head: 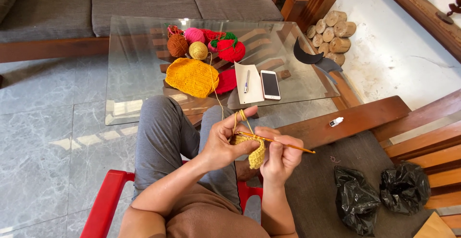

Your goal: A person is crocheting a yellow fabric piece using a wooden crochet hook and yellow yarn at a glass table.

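Yellow crochet piece (256, 154), soft and floppy, is pinched at its top edge by left hand (224, 144); right hand (282, 157) fingers pinch the stiff hook (283, 143).

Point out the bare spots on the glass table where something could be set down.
The glass table is bare along its left side, left of the yellow crocheted piece, and at its right end beyond the phone. The middle is crowded: yarn balls, paper and pen.

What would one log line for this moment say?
left hand: holds yellow crochet piece, yarn over finger | right hand: holds hook in piece | glass table: yarn balls, phone
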